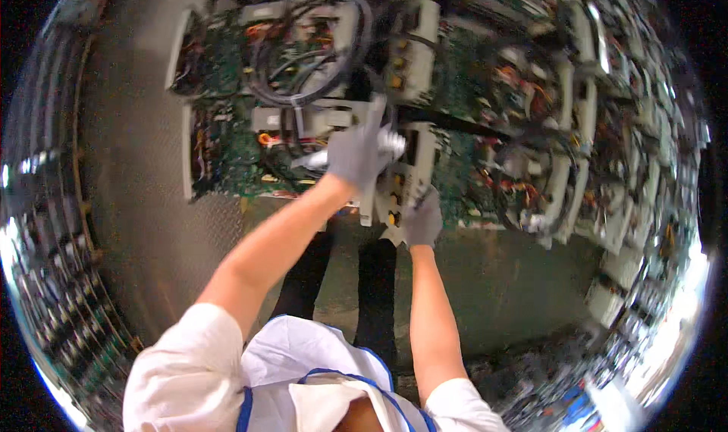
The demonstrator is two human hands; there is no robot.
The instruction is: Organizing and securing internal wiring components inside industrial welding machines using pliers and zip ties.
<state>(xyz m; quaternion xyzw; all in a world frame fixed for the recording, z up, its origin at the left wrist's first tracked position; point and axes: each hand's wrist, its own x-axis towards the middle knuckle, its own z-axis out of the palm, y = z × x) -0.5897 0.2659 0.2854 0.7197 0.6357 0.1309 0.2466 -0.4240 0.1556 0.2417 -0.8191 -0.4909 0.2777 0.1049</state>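
Note:
My left hand [353, 158], in a grey glove, is over the gap between two rows of opened electronic units. Its fingers are closed, and a shiny whitish thing [392, 142] shows at them, too blurred to name. Lower and to the right, my right hand [422, 220], also gloved in grey, is curled at the near end of a pale metal panel [419, 159] with dark and yellow connectors [395, 197]. Left of that panel, a narrow pale bar [368, 201] stands next to the green circuit board [235, 155] of the left unit.
More opened units with green boards [459, 144] and coiled grey cables [296, 95] fill the far side and right. A black strap or cable [455, 121] crosses between units. Racks of dark parts [57, 280] line the left. My legs [378, 288] stand on the dark floor [500, 295].

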